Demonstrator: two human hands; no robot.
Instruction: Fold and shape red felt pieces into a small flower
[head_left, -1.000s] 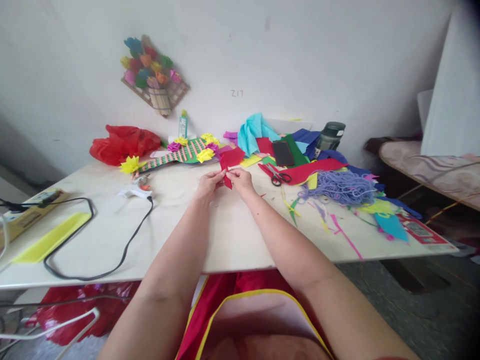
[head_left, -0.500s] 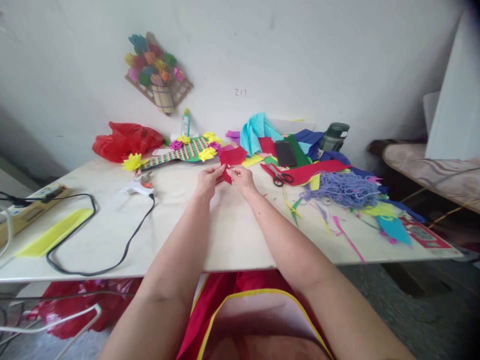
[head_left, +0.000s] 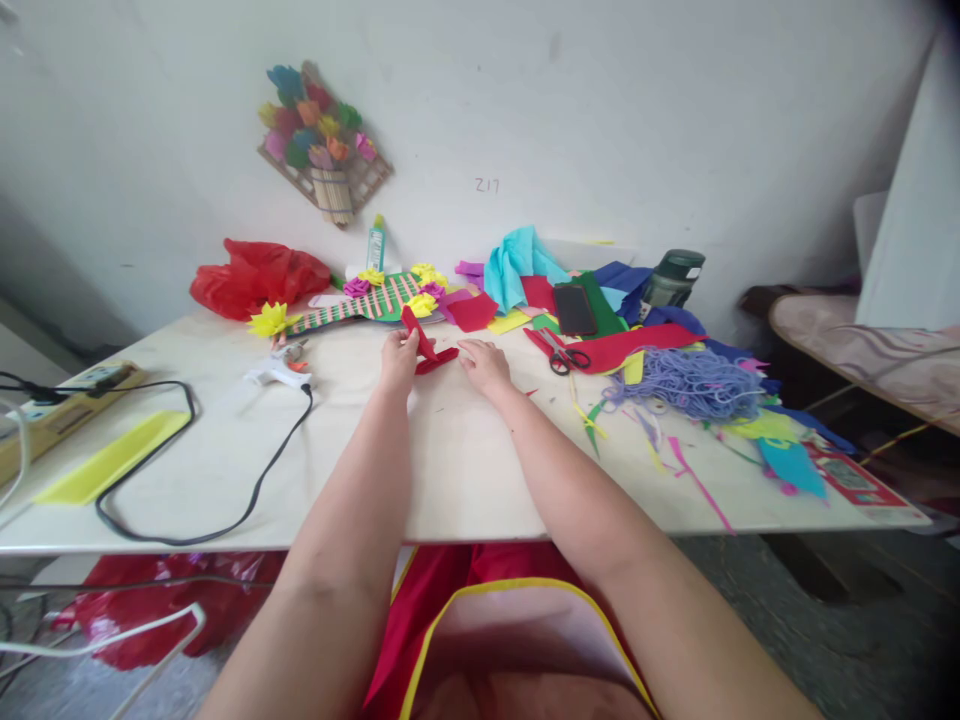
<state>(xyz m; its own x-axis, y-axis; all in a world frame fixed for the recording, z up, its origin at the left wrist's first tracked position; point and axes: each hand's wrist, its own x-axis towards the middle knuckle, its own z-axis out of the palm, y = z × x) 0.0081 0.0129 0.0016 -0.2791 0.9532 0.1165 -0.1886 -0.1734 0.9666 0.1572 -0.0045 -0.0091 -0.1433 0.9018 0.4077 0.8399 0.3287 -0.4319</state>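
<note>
My left hand [head_left: 397, 361] rests on the pale table [head_left: 465, 470] and pinches a folded red paper strip [head_left: 424, 345], which bends up and back between my hands. My right hand [head_left: 484, 364] lies just right of the strip with its fingers spread on the tabletop, holding nothing. A loose red paper sheet [head_left: 472, 311] lies a little beyond the strip, apart from both hands.
A glue gun [head_left: 274, 372] with a black cord [head_left: 225, 460] lies left. Scissors [head_left: 564, 353], purple yarn [head_left: 694, 381], coloured paper scraps, a phone [head_left: 574, 308] and a dark bottle [head_left: 671, 277] crowd the right. A red bag [head_left: 255, 277] and a flower craft board [head_left: 367, 298] sit at the back.
Both hands dropped from holding the red paper up to the tabletop. My right hand let go of it. The left now holds a folded strip while the larger red piece lies behind.
</note>
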